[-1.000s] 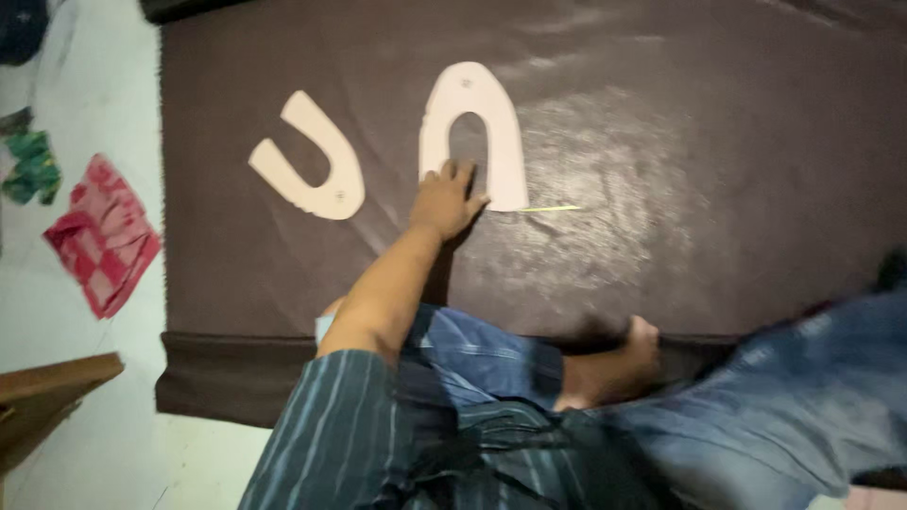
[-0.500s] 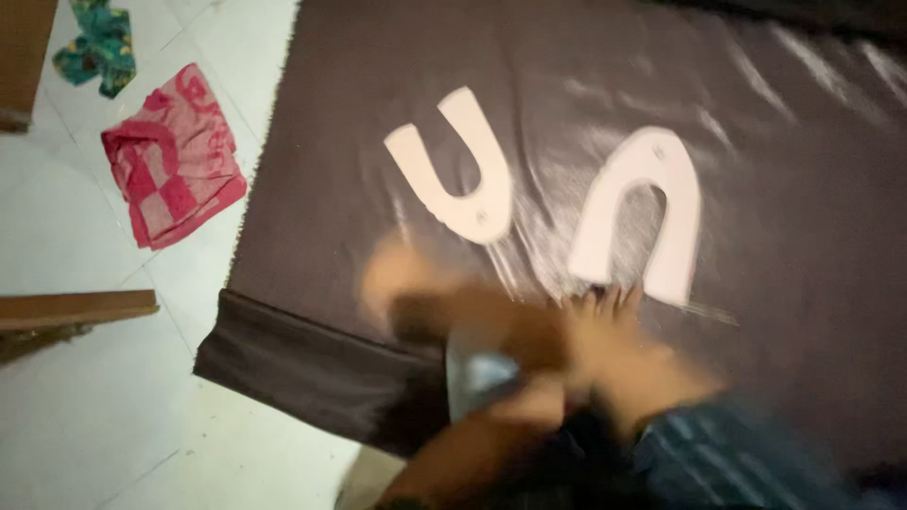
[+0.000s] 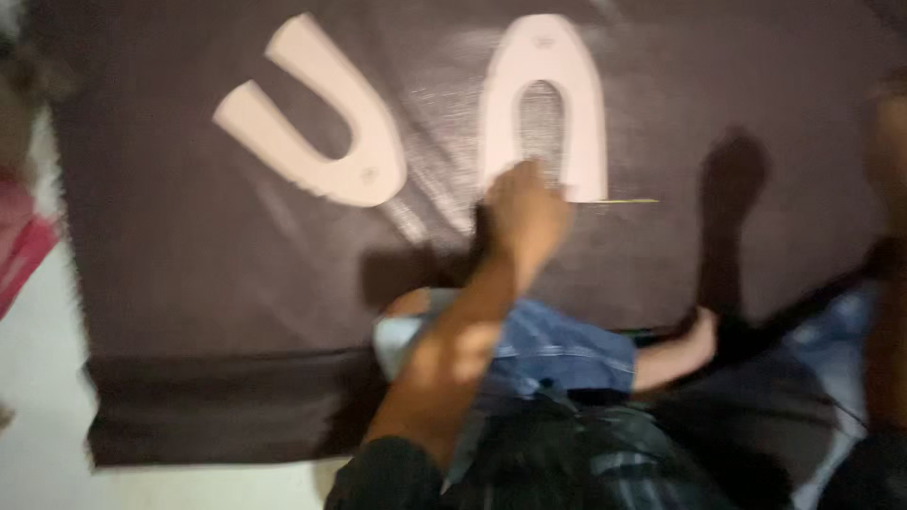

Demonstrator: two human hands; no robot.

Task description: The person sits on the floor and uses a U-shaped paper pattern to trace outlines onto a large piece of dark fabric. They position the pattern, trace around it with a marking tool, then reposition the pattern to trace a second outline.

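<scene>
Left hand [image 3: 524,212] pressed down on the lower end of the right-hand pale U-shaped template [image 3: 546,104], fingers together and bent over its edge; blur hides whether anything is pinched between them. A thin yellowish stick [image 3: 614,201] lying flat just right of the hand, at the foot of that template's right leg, touching or nearly touching it. Template flat on the dark brown sheet [image 3: 189,264], open end toward the person. Further left, well apart from the hand, a second pale U-shaped template [image 3: 312,118], tilted, also flat on the sheet. Below the hand, the forearm crossing a bent knee in blue denim [image 3: 557,345], with a bare foot [image 3: 685,349] beside it. At far left, white floor [image 3: 38,378] and a red cloth [image 3: 19,250]. Right hand not seen.
</scene>
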